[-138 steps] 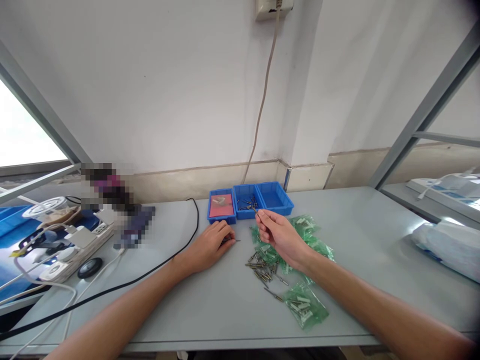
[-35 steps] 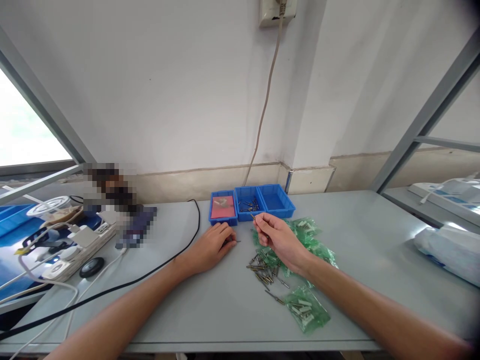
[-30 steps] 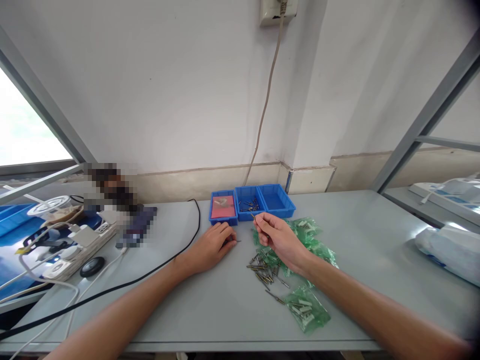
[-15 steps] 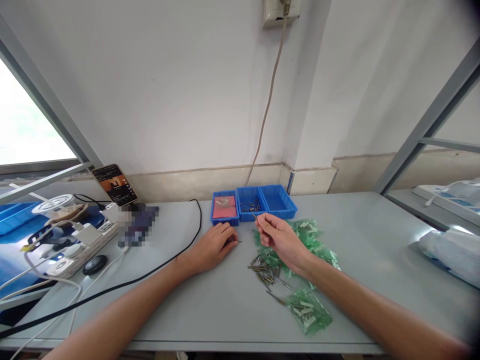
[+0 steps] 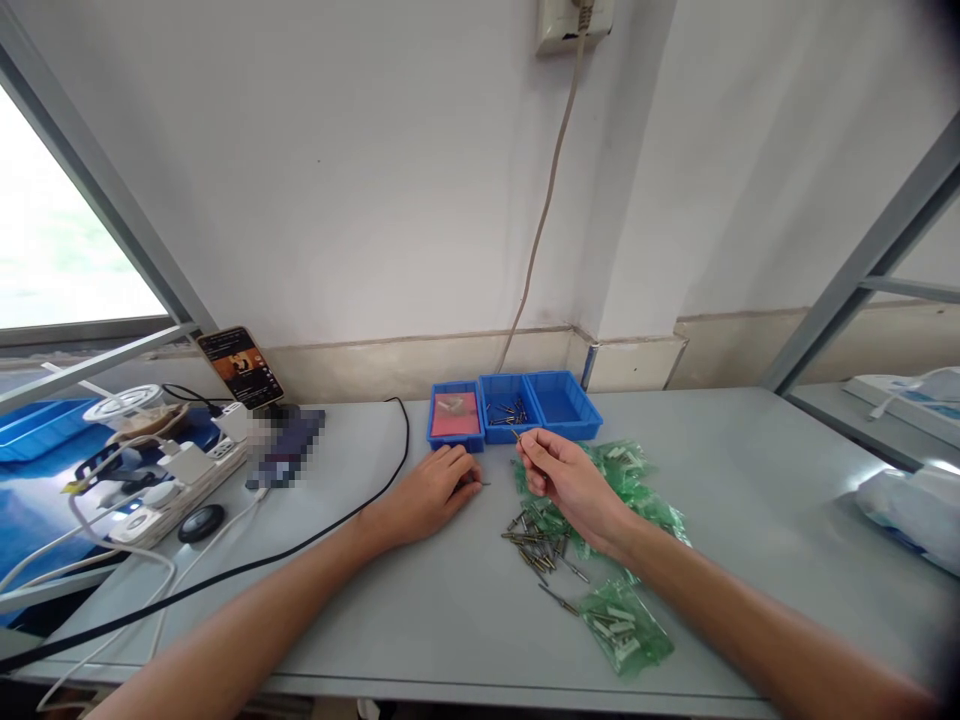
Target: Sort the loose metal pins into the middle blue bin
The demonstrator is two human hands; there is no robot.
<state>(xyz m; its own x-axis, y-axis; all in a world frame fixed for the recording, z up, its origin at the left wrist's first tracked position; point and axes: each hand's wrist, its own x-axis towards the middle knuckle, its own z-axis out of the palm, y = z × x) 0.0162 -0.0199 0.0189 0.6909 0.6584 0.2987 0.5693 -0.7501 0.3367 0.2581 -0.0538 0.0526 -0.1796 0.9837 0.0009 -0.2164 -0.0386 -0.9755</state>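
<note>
My right hand is closed, thumb against fingers, in a pinch on a thin metal pin whose tip points up and left toward the blue bins. My left hand rests on the table with curled fingers, just in front of the pink-lined bin. A thin metal end pokes out from its fingertips; the rest is hidden. Below my right hand lies a loose pile of metal pins, brass and steel coloured. Green plastic bags of small parts lie around and under my right forearm.
Three blue bins stand by the wall: one with a pink lining and a clear bag, a middle one with several pins, and a right one. A black cable, power strip and propped phone are at left.
The whole view has shifted slightly, so everything sits a little further right. Both hands keep nearly the same pose, the right still pinching its pin.
</note>
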